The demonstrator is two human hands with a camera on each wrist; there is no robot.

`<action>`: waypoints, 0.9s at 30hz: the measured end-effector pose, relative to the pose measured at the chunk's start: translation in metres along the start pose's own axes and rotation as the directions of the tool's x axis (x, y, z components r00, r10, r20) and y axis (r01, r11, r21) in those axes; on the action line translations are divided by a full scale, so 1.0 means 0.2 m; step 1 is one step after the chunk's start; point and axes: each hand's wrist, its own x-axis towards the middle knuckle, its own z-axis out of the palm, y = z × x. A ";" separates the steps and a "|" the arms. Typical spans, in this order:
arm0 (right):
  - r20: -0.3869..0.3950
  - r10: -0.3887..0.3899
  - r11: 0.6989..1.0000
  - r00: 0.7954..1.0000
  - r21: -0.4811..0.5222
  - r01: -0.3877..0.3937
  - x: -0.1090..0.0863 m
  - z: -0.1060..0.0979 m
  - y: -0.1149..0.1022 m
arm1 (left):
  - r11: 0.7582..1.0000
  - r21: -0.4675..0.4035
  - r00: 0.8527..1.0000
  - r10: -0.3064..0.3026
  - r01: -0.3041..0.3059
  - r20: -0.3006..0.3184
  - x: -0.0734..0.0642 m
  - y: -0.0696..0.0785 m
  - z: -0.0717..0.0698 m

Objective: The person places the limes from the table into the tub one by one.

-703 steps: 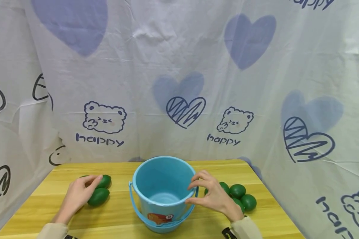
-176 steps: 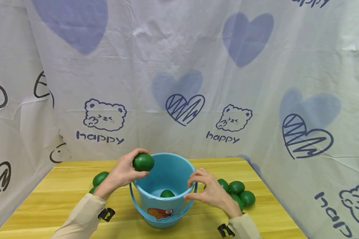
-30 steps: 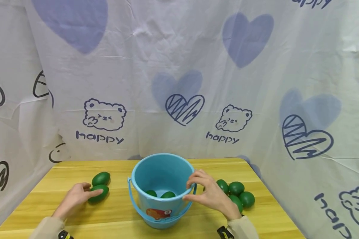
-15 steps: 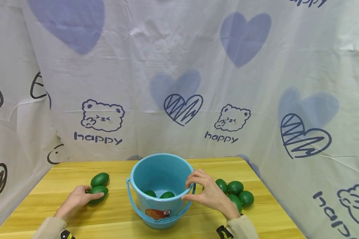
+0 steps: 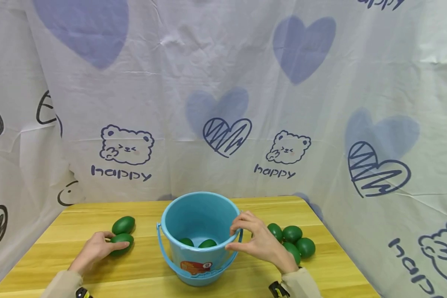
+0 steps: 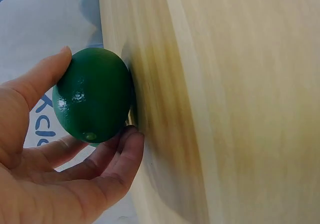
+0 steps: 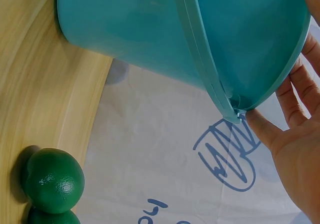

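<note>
My left hand (image 5: 97,249) lies at the left of the table, gripping a dark green lime (image 6: 92,93) between thumb and curled fingers. That lime rests at the table surface; a second lime (image 5: 123,224) touches it from behind. A light blue bucket (image 5: 184,253) stands upright in the middle, its handle (image 7: 197,38) hanging down at the front. Two limes (image 5: 207,243) show at the bottom inside. On the bucket's right rim, my right hand (image 5: 260,242) holds on with thumb and fingers, close to the handle joint.
To the right of the bucket, partly behind my right hand, several more limes (image 5: 292,234) sit in a cluster. The wooden table (image 5: 149,285) ends at a white printed curtain (image 5: 179,165) behind and at the sides.
Since 23.4 s ago, two limes have come into the bucket; one was in my left hand 5.9 s ago. In the last second my left fingers closed round another lime. The right hand stays on the rim.
</note>
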 end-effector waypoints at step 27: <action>-0.009 -0.002 1.000 1.000 -0.002 0.002 0.00 0.00 -0.01 | 0.938 -0.344 0.998 0.034 -0.048 -0.045 -0.05 0.16 0.00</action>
